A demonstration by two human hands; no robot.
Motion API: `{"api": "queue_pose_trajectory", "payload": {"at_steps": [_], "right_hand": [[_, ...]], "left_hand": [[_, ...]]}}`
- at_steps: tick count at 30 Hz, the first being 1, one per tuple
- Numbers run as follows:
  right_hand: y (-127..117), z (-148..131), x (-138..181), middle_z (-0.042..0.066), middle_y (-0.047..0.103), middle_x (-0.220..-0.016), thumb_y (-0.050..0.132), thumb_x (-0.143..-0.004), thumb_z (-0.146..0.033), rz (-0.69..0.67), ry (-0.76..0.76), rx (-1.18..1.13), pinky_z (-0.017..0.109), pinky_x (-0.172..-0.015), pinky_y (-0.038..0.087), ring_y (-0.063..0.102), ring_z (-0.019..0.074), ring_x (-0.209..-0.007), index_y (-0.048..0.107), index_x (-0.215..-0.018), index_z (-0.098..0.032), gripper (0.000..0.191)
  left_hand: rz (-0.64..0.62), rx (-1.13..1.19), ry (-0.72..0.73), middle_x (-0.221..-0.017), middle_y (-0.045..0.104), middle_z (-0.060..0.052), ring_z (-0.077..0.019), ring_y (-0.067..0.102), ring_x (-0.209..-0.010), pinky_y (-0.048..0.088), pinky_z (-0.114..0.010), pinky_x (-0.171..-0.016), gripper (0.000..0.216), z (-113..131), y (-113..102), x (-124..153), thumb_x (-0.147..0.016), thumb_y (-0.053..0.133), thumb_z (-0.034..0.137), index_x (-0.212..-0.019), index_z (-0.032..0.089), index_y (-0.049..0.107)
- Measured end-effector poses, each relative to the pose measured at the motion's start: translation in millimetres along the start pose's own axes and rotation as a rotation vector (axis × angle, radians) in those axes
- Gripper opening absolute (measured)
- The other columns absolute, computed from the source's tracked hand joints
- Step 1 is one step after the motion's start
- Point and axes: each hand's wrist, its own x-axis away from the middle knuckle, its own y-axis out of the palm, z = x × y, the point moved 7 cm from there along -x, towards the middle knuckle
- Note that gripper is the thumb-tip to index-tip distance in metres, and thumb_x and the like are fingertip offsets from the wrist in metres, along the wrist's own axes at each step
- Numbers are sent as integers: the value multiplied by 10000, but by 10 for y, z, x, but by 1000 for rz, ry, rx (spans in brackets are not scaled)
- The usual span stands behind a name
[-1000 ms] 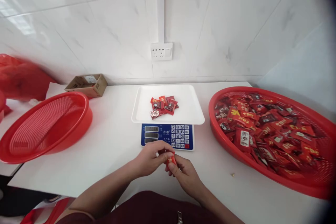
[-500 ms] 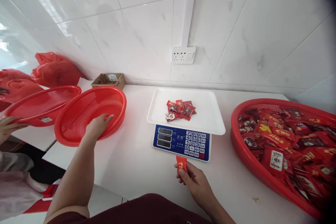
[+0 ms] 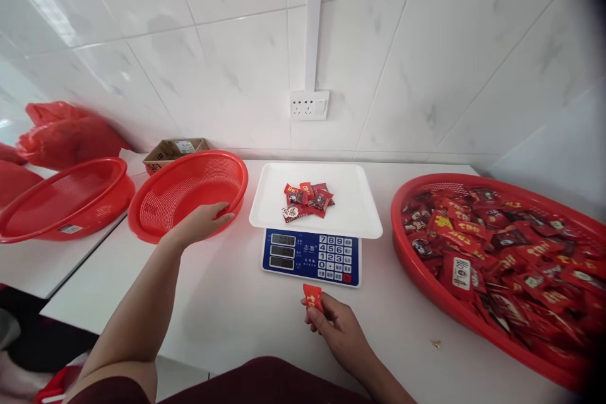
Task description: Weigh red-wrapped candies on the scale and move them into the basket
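My left hand (image 3: pixel 203 226) is closed on the near right rim of a red plastic mesh basket (image 3: pixel 163 205), which tilts a little and has nothing visible inside. Between thumb and fingers of my right hand (image 3: pixel 334 322) is a small red candy packet (image 3: pixel 312 298) with yellowish lettering, held just in front of the scale's keypad. Several similar candy packets (image 3: pixel 307 199) lie in a small pile on the white tray (image 3: pixel 357 202) of a digital scale (image 3: pixel 310 259) with a blue panel.
On the right stands a large red basket (image 3: pixel 402 246) full of red candy packets. A second red basket (image 3: pixel 71 218), red plastic bags (image 3: pixel 71 136) and a small cardboard box (image 3: pixel 163 151) are at the left. A tiny gold-coloured piece (image 3: pixel 436 344) lies on the white table (image 3: pixel 246 322).
My left hand has moved the mesh basket rightward, away from the second basket and nearer the scale. Another person's hand has left the second basket's rim. My right hand keeps its packet.
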Motion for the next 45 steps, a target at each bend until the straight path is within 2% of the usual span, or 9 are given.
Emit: {"api": "queue_pose_trajectory", "payload": {"at_steps": [6,12,16,25,29,34,37,41,45], "right_hand": [[29,-6,-9,49,601,-717,446,-842,-513,-4,-13,18,253,-584,441,543,146,-634,608,-790,-141,409],[43,-14,16,49,621,-738,452,-843,-509,15,-45,56,254,-587,446,541,145,-630,616,-751,-150,405],[12,-13,6,38,619,-718,450,-842,-512,44,-57,69,246,-570,437,538,143,-624,622,-764,-152,406],[59,27,-13,38,597,-703,446,-863,-461,-7,-32,58,251,-579,426,524,142,-624,605,-809,-138,364],[11,8,-16,38,595,-714,438,-862,-476,20,-33,52,251,-589,430,527,143,-636,612,-818,-138,383],[-17,-34,-3,33,593,-707,439,-863,-466,23,-44,79,247,-584,418,520,137,-624,610,-806,-142,370],[5,-31,5,27,596,-704,442,-860,-470,18,-50,81,243,-579,418,521,133,-620,606,-781,-152,367],[23,-25,7,22,600,-687,454,-847,-489,36,-66,78,240,-561,420,523,131,-603,607,-740,-158,381],[7,-48,11,21,602,-672,456,-841,-495,63,-81,102,237,-543,409,520,133,-595,609,-725,-163,383]], "left_hand": [[313,-42,270,-1298,500,-105,-278,428,-1218,384,-408,-965,484,697,-111,-58,-879,372,493,-1263,208,452],[27,-47,659,-1449,304,-110,-289,215,-1348,271,-429,-1062,706,1555,324,-419,-808,500,557,-1390,226,275],[29,-87,656,-1288,478,-122,-279,434,-1191,411,-403,-939,550,1586,381,-646,-842,495,467,-1321,215,396],[317,54,626,-1149,566,-62,-175,559,-1005,460,-277,-861,294,1461,99,-586,-867,433,234,-1133,215,556],[507,-38,377,-1183,554,-63,-219,537,-1049,467,-301,-833,298,1046,-336,-424,-866,436,287,-1127,246,573],[481,-99,133,-1261,513,-92,-321,433,-1178,409,-438,-925,363,509,-577,-341,-839,491,383,-1155,223,564],[371,-6,258,-1328,472,-61,-259,431,-1207,386,-388,-979,389,698,-366,-426,-860,454,388,-1208,232,529],[113,-26,536,-1340,467,-60,-239,377,-1257,333,-382,-1029,477,1354,80,-615,-791,498,224,-1268,225,479],[-53,-131,570,-1281,523,-55,-277,433,-1190,397,-401,-940,602,1747,265,-830,-691,523,137,-1276,266,464]]}}
